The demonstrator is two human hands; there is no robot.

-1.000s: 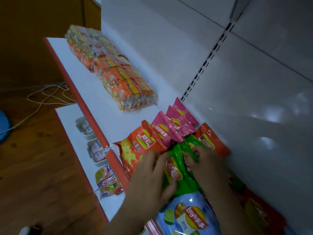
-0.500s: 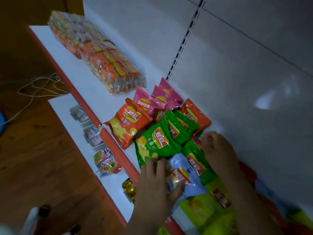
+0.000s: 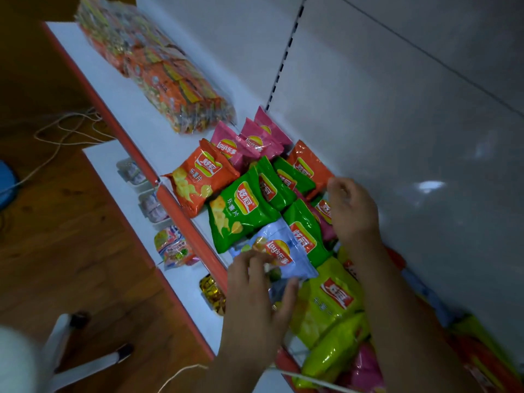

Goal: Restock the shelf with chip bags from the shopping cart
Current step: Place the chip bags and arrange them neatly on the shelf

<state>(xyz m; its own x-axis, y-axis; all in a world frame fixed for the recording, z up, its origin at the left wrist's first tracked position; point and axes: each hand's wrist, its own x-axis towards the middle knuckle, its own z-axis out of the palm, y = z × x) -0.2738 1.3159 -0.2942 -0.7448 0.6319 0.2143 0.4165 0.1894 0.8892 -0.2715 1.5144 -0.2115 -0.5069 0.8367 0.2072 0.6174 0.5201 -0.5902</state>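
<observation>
The left hand now rests its spread fingers on the blue chip bag, which was just laid down beside the green bags. Farther back, the right hand has let go, its fingers loose and holding nothing. The shelf is filling up.

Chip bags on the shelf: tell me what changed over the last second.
Both hands left the green chip bags, now spread out in the row. The left hand drew back along the shelf to the pale blue Lay's bag and rests its fingers on it; the right hand lifted toward the back panel, loosely curled. The pink bags, orange bag and wrapped multipacks stayed put.
</observation>
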